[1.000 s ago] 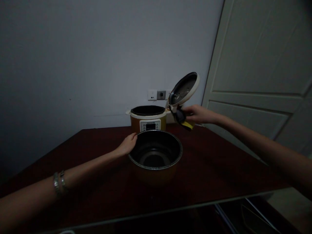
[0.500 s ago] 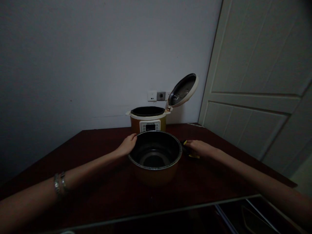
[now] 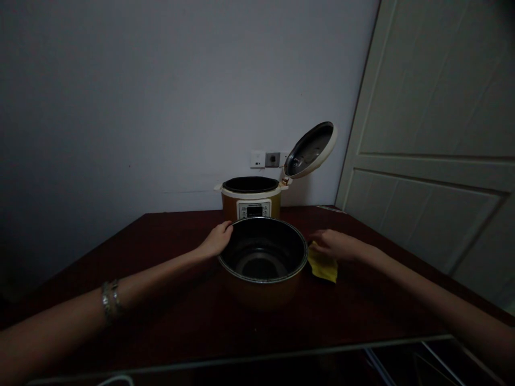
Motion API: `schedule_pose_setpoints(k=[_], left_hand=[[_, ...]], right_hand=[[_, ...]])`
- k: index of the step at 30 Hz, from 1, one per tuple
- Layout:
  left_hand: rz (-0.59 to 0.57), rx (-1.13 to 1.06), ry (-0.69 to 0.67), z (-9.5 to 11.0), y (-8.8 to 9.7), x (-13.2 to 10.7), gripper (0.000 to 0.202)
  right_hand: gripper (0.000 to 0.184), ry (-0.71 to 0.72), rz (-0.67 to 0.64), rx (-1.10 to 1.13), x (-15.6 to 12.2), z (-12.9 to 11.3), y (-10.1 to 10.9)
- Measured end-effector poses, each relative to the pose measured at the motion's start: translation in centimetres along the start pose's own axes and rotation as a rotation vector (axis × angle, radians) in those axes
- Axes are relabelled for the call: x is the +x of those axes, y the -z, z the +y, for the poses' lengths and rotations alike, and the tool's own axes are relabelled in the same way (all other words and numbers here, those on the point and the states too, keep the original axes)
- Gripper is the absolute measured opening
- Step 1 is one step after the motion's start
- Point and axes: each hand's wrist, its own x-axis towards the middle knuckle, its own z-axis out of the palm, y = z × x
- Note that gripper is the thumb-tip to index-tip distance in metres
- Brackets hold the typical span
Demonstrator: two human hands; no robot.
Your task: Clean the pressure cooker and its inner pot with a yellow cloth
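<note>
A dark inner pot (image 3: 263,262) stands on the dark red table (image 3: 161,300), in front of an orange rice cooker (image 3: 251,199) whose lid (image 3: 310,150) is swung up to the right. My left hand (image 3: 218,241) is curled over the pot's left rim, with bracelets on that wrist. Just right of the pot, a yellow cloth (image 3: 324,267) lies flat on the table. My right hand (image 3: 335,244) hovers at the cloth's far edge, fingers stretched out toward the pot and holding nothing.
The cooker sits at the back of the table against a pale wall with sockets (image 3: 265,158). A white panelled door (image 3: 434,161) stands to the right. The table's front edge (image 3: 257,356) runs close to me.
My right hand came down from beside the raised lid with the dark-and-yellow cloth, laid it on the table right of the pot and let it go. My left hand stayed on the rim.
</note>
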Motion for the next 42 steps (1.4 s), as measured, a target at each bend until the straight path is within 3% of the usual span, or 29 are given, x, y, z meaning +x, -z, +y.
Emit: schedule_pose_setpoints(k=[3, 7, 10, 14, 17, 22, 28, 31, 35, 38, 42], left_hand=[[-0.008, 0.062, 0.005, 0.6, 0.2, -0.2, 0.055], [0.008, 0.141, 0.018, 0.1, 1.1, 0.1, 0.072], [-0.018, 0.135, 0.06, -0.7, 2.6, 0.3, 0.08], [-0.199, -0.018, 0.199, -0.7, 4.4, -0.6, 0.068], [-0.348, -0.132, 0.286, -0.1, 4.8, -1.4, 0.062], [-0.421, -0.087, 0.317, 0.3, 4.2, -0.8, 0.04], [-0.459, 0.0, 0.314, 1.5, 5.2, -0.8, 0.023], [-0.449, -0.009, 0.307, 3.4, 7.2, -1.4, 0.025], [-0.445, -0.079, 0.286, 6.9, 11.1, -1.6, 0.019], [-0.429, -0.153, 0.248, 9.0, 13.6, -1.3, 0.013], [-0.31, -0.187, 0.193, 11.5, 16.4, -0.2, 0.014]], right_hand=[[0.044, -0.054, 0.125, 0.211, 0.2, -1.2, 1.9], [0.05, -0.218, 0.018, 0.724, 0.3, -3.1, 2.6], [0.052, -0.236, -0.044, 0.937, 0.5, -3.8, 2.2], [0.057, -0.283, -0.089, 0.989, 0.9, -3.8, 1.7], [0.054, -0.289, -0.127, 1.015, 1.1, -4.0, 1.6], [0.036, -0.312, -0.157, 1.079, 1.1, -5.1, 1.5], [0.043, -0.322, -0.144, 1.152, 0.6, -5.6, 2.2], [0.048, -0.295, -0.139, 1.162, -0.1, -6.0, 4.5], [0.048, -0.272, -0.124, 1.146, -0.6, -6.9, 9.8], [0.036, -0.271, -0.048, 1.119, 0.4, -7.0, 13.7], [0.015, -0.214, 0.087, 1.014, 2.8, -6.5, 18.5]])
